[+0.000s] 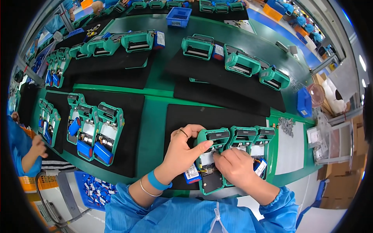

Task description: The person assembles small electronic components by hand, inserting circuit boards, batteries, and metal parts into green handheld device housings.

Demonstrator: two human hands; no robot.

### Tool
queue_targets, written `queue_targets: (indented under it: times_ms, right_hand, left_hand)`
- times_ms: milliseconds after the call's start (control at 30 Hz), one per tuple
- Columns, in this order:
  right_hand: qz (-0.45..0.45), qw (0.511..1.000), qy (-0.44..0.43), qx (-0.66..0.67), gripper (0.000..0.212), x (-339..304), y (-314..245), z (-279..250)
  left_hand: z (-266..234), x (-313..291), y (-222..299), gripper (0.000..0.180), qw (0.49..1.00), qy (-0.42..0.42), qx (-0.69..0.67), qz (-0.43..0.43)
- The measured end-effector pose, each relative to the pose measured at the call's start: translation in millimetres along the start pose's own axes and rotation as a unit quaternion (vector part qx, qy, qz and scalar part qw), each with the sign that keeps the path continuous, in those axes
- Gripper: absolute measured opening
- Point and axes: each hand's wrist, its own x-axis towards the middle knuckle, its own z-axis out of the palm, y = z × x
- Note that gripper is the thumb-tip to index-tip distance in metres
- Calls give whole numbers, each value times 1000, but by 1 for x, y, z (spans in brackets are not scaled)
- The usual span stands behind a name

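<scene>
**A:** Sweep it for me, left to right.

**B:** On my feed, just below nine o'clock, a co-worker's hand (37, 148); at eight, a blue bin (79, 186) of packs. Now six o'clock: the left hand (180, 149), partly closed on the green housing (213, 181), thumb over its front, index bent at the top corner.

**A:** And the housing itself?

**B:** Five o'clock, on the black mat (182, 116). A battery pack (192, 174) lies against its left side, wires (202, 170) running inside. Right hand (235, 167), between four and five: fingers curled, tips down in the housing's middle. What they pinch, I can't tell! Three o'clock, small metal parts (286, 126).

**A:** Your read on the step?

**B:** Close fitting work inside, I'd judge, pack outside. The next move calls for a firm left brace, fine right fingertips and wires kept from snagging.
</scene>
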Motion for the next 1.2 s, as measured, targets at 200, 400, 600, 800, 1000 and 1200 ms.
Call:
queue_targets:
  times_ms: [200, 400, 600, 800, 1000, 1200]
  right_hand:
    - [-27, 999, -9, -32, 24, 1, 1, 3]
    - [-37, 999, 1, -38, 25, -6, 4, 8]
    - [-38, 998, 4, -54, 24, -5, 3, 7]
    - [-42, 997, -1, -60, 23, 0, -2, 3]
    - [-20, 998, -27, -50, 27, 9, -5, -6]
    - [22, 997, -38, -66, 18, 23, -5, -17]
  left_hand:
    - [1, 1, -5, 38, 1000, 7, -14, 10]
    - [4, 2, -10, 38, 1000, 6, -18, 18]
    - [5, 0, -12, 38, 1000, 7, -17, 15]
    - [1, -2, -7, 36, 999, 10, -29, 12]
    - [-3, -4, 1, 36, 999, 12, -30, 12]
    - [-2, -2, 3, 37, 999, 18, -1, 33]
